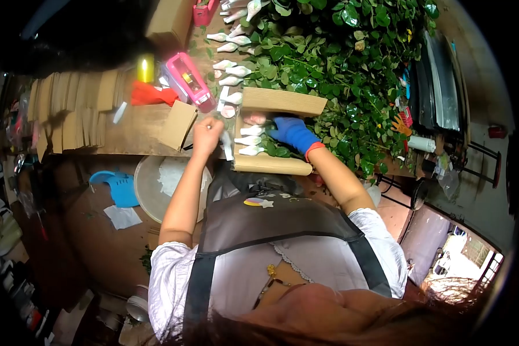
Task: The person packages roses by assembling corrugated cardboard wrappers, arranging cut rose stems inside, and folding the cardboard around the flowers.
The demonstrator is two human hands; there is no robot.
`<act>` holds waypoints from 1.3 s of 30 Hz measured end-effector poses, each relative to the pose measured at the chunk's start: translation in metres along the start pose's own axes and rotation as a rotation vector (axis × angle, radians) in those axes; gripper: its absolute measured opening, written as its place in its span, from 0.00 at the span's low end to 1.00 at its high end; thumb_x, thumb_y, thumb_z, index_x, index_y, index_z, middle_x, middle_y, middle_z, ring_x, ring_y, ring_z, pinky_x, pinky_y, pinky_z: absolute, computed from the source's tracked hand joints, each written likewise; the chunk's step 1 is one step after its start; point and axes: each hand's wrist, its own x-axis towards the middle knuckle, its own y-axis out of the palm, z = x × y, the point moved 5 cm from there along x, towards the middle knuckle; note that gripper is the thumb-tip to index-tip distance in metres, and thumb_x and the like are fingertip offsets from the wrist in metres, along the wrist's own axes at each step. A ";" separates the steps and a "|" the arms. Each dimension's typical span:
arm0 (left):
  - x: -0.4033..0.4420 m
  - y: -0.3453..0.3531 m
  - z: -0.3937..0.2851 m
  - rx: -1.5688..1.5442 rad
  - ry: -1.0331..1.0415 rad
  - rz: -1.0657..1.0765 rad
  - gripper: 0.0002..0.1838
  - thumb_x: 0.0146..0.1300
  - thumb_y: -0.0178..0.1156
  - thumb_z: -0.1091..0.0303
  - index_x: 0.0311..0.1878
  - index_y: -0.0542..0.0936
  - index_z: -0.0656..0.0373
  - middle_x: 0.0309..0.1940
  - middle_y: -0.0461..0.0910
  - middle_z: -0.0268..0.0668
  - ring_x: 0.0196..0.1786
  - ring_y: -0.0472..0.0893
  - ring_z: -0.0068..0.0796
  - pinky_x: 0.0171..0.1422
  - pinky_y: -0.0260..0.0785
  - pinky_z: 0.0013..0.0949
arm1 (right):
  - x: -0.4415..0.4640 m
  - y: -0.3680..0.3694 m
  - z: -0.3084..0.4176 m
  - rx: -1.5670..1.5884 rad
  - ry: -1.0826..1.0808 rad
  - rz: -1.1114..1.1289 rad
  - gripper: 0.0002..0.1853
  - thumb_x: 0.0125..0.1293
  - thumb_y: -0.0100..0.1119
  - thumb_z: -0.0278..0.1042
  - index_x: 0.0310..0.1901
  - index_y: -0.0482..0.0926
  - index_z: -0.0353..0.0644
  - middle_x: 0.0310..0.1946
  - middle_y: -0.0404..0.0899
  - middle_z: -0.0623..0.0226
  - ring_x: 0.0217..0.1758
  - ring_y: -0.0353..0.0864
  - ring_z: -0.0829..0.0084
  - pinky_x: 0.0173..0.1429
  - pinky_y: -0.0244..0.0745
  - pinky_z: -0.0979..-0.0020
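Observation:
My left hand (207, 136), bare and closed in a fist, is over the table's front edge; anything inside it is hidden. Just beyond it lie a pink tape dispenser (191, 82) and a piece of cardboard (179, 125). A blue glove covers my right hand (294, 134), its fingers closed behind the head of a pale pink rose (254, 118), among leafy stems. Several white-sleeved flower buds (250, 140) line up beside it on a cardboard wrap. The wrap's rolled near edge (274, 164) is close to me, and a corrugated cardboard flap (284, 101) stands behind.
Leafy stems (334, 69) pile up at the back right, with more white-sleeved buds (235, 70) along their left side. Cardboard sheets (78, 98), a red cloth (153, 94) and a yellow tape roll (146, 68) are at left. Below stand a round tub (146, 193) and a blue plastic item (119, 188).

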 end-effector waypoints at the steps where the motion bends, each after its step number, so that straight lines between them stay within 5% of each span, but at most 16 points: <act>1: -0.001 0.005 0.001 0.142 0.039 0.016 0.12 0.60 0.64 0.63 0.29 0.77 0.62 0.31 0.84 0.40 0.33 0.81 0.35 0.42 0.73 0.36 | 0.002 0.005 0.000 -0.005 -0.004 -0.043 0.28 0.63 0.56 0.56 0.59 0.79 0.48 0.58 0.81 0.53 0.60 0.81 0.54 0.62 0.75 0.53; 3: -0.013 0.031 -0.030 0.372 0.081 0.081 0.18 0.60 0.66 0.51 0.36 0.79 0.59 0.32 0.84 0.45 0.36 0.83 0.44 0.42 0.74 0.42 | 0.012 0.021 -0.003 -0.057 0.008 -0.148 0.24 0.64 0.60 0.58 0.49 0.82 0.46 0.48 0.85 0.54 0.51 0.84 0.54 0.53 0.79 0.53; 5: -0.017 0.056 -0.038 0.573 0.150 0.198 0.25 0.62 0.63 0.41 0.38 0.82 0.58 0.33 0.84 0.50 0.41 0.84 0.53 0.44 0.74 0.50 | 0.011 0.020 0.001 -0.072 0.030 -0.223 0.24 0.64 0.60 0.58 0.49 0.82 0.46 0.47 0.85 0.54 0.50 0.85 0.54 0.53 0.79 0.52; 9: -0.006 0.056 -0.008 0.319 0.165 0.174 0.19 0.67 0.61 0.52 0.38 0.83 0.61 0.32 0.84 0.50 0.38 0.83 0.54 0.44 0.74 0.47 | 0.009 0.021 0.000 -0.051 0.055 -0.230 0.24 0.63 0.62 0.58 0.48 0.82 0.45 0.47 0.85 0.54 0.51 0.84 0.54 0.53 0.79 0.52; 10: 0.000 0.049 0.013 0.129 0.250 0.025 0.15 0.67 0.63 0.57 0.36 0.82 0.62 0.30 0.85 0.46 0.34 0.84 0.44 0.42 0.74 0.41 | 0.009 0.021 -0.001 -0.044 0.057 -0.223 0.24 0.63 0.63 0.58 0.48 0.82 0.45 0.48 0.85 0.54 0.52 0.84 0.54 0.53 0.79 0.52; 12: 0.005 0.012 0.015 0.059 0.082 -0.021 0.12 0.66 0.62 0.63 0.34 0.81 0.64 0.27 0.85 0.40 0.32 0.82 0.31 0.40 0.73 0.35 | 0.003 0.018 -0.005 -0.011 -0.019 -0.245 0.28 0.59 0.65 0.60 0.51 0.81 0.44 0.49 0.84 0.52 0.53 0.83 0.53 0.55 0.78 0.52; 14: 0.000 -0.002 0.011 -0.041 0.296 -0.106 0.11 0.63 0.62 0.67 0.29 0.77 0.65 0.25 0.83 0.37 0.29 0.80 0.26 0.36 0.71 0.33 | -0.008 0.008 -0.004 0.045 -0.087 -0.121 0.31 0.57 0.67 0.61 0.53 0.80 0.43 0.50 0.84 0.52 0.53 0.83 0.52 0.57 0.77 0.52; 15: -0.015 -0.002 -0.013 0.157 0.081 0.051 0.12 0.60 0.62 0.67 0.26 0.74 0.64 0.23 0.82 0.38 0.26 0.79 0.28 0.35 0.71 0.34 | -0.007 0.010 -0.002 0.011 -0.071 -0.099 0.32 0.56 0.68 0.61 0.54 0.79 0.44 0.50 0.84 0.52 0.53 0.83 0.53 0.57 0.77 0.52; 18: -0.020 0.027 -0.012 0.489 0.184 0.164 0.19 0.61 0.68 0.52 0.28 0.80 0.60 0.22 0.82 0.43 0.28 0.84 0.39 0.37 0.74 0.40 | -0.002 0.010 0.009 -0.096 -0.022 -0.083 0.34 0.54 0.71 0.60 0.55 0.78 0.44 0.50 0.84 0.52 0.55 0.83 0.54 0.59 0.77 0.54; 20: -0.029 0.046 -0.024 0.499 0.058 0.354 0.21 0.63 0.67 0.47 0.33 0.84 0.60 0.25 0.84 0.45 0.30 0.84 0.44 0.39 0.74 0.41 | -0.005 0.008 0.016 -0.162 0.005 -0.138 0.33 0.54 0.72 0.59 0.55 0.78 0.44 0.51 0.84 0.53 0.55 0.83 0.55 0.59 0.77 0.55; 26: -0.023 0.012 -0.001 0.088 -0.064 0.288 0.14 0.67 0.63 0.59 0.34 0.84 0.61 0.25 0.82 0.40 0.32 0.82 0.35 0.41 0.73 0.37 | -0.004 0.012 0.015 -0.225 0.015 -0.265 0.33 0.55 0.72 0.58 0.56 0.77 0.44 0.50 0.84 0.54 0.54 0.84 0.55 0.57 0.78 0.55; 28: -0.029 -0.012 -0.017 0.148 0.263 0.138 0.14 0.64 0.64 0.59 0.31 0.82 0.61 0.26 0.80 0.39 0.31 0.81 0.33 0.40 0.72 0.37 | -0.009 0.011 0.007 -0.082 -0.031 -0.152 0.32 0.56 0.70 0.57 0.56 0.77 0.44 0.48 0.84 0.53 0.52 0.84 0.54 0.55 0.78 0.54; 31: -0.042 -0.024 -0.001 0.398 -0.152 0.310 0.15 0.59 0.67 0.57 0.34 0.81 0.61 0.30 0.82 0.41 0.33 0.81 0.36 0.40 0.71 0.39 | -0.041 -0.020 0.004 0.101 -0.033 -0.205 0.28 0.59 0.66 0.55 0.56 0.77 0.48 0.46 0.85 0.52 0.51 0.85 0.53 0.54 0.78 0.55; 33: -0.045 -0.014 0.002 0.418 -0.054 0.280 0.19 0.56 0.70 0.53 0.38 0.80 0.61 0.33 0.82 0.42 0.33 0.81 0.38 0.40 0.71 0.39 | -0.066 -0.037 0.018 0.214 -0.053 -0.289 0.21 0.62 0.61 0.51 0.54 0.80 0.52 0.41 0.86 0.55 0.49 0.85 0.54 0.53 0.78 0.55; 36: -0.037 0.018 0.004 0.441 0.074 0.328 0.33 0.50 0.75 0.42 0.48 0.81 0.61 0.40 0.85 0.49 0.44 0.85 0.47 0.48 0.74 0.44 | -0.063 -0.016 0.039 0.019 -0.172 0.003 0.17 0.62 0.60 0.50 0.49 0.83 0.52 0.41 0.86 0.57 0.48 0.86 0.54 0.52 0.79 0.56; 39: -0.027 0.045 0.006 0.535 -0.015 0.621 0.29 0.54 0.72 0.43 0.49 0.85 0.59 0.41 0.86 0.51 0.48 0.84 0.50 0.52 0.74 0.46 | -0.036 0.020 0.043 -0.212 -0.184 0.151 0.16 0.63 0.58 0.46 0.47 0.86 0.50 0.44 0.87 0.59 0.50 0.87 0.57 0.52 0.80 0.55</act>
